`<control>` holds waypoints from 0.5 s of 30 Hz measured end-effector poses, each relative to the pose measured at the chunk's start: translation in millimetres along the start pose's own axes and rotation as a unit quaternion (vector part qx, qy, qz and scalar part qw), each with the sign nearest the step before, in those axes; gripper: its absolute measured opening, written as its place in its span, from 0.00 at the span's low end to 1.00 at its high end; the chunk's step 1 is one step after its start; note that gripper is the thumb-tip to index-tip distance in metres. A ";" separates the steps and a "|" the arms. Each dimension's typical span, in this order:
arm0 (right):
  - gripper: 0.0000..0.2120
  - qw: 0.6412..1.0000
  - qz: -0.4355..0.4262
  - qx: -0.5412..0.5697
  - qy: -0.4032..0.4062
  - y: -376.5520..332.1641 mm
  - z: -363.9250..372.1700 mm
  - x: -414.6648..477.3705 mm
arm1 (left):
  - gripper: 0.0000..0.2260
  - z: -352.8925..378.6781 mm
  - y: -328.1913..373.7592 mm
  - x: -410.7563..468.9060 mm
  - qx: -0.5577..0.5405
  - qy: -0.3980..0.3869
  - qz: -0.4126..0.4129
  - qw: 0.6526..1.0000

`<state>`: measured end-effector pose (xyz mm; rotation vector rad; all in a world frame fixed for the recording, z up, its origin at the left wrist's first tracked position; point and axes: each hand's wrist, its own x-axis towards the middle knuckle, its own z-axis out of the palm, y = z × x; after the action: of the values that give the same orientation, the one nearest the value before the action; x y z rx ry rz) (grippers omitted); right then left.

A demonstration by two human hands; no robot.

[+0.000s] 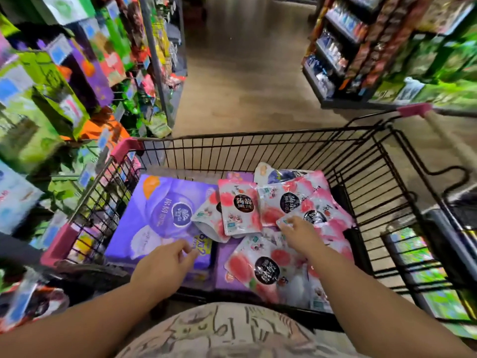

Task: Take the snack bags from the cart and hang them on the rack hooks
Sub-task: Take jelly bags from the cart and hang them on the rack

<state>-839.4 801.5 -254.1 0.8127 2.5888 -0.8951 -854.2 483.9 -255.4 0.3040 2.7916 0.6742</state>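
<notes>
Place: a shop aisle with a brown wood-look floor.
Cart: a black wire shopping cart with pink plastic corner pieces stands straight in front of the person, seen from above.
Task's things: several pink and white plastic snack bags, each with a round black label, lie flat in the right half of the cart. They overlap each other in a loose heap. None is in the air.
Other load: a big purple soft pack with white print lies in the left half of the cart, and some snack bags rest partly on its edge.
Right hand: the right hand reaches into the cart, palm down. Its fingertips lie on the near corner of one snack bag in the middle of the heap. The thumb is hidden, so I cannot tell if the hand really pinches the bag or only touches it.
Left hand: the left hand hovers over the near edge of the purple pack. Its fingers are loosely bent and it holds nothing.
Rack: on the left, just beside the cart, stands a tall grey metal rack full of hanging green, purple and orange packets. This part is blurred.
Far side: dark shelves with bottles and packets stand across the aisle on the right.
Person: a pale patterned shirt shows at the bottom edge.
</notes>
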 end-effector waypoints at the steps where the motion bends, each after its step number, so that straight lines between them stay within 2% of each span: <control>1: 0.19 1.000 -0.003 0.018 0.006 1.3 -2.8 1.2 | 0.15 0.3 0.5 1.6 0.007 -0.012 -0.008 1.000; 5: 0.18 0.997 -0.020 0.041 0.062 5.3 -24.9 4.3 | 0.14 0.3 1.7 6.4 0.030 -0.078 -0.038 0.996; 7: 0.18 0.997 0.006 0.026 0.075 16.6 -36.6 4.3 | 0.15 0.6 2.6 6.8 0.045 -0.098 -0.038 0.993; 9: 0.19 0.996 0.062 0.002 0.066 33.8 -46.3 1.8 | 0.15 1.1 3.9 6.9 0.052 -0.104 -0.033 0.993; 13: 0.30 0.985 0.164 -0.058 0.001 65.3 -54.4 -2.8 | 0.16 1.0 5.1 8.3 0.051 -0.112 -0.037 0.992; 15: 0.26 0.980 0.192 -0.053 -0.011 71.7 -54.6 -2.3 | 0.16 2.6 4.1 9.1 0.046 -0.118 -0.039 0.991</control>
<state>-799.4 881.8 -245.4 1.2068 2.3187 -0.6410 -861.4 491.0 -257.5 0.2703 2.5975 0.4601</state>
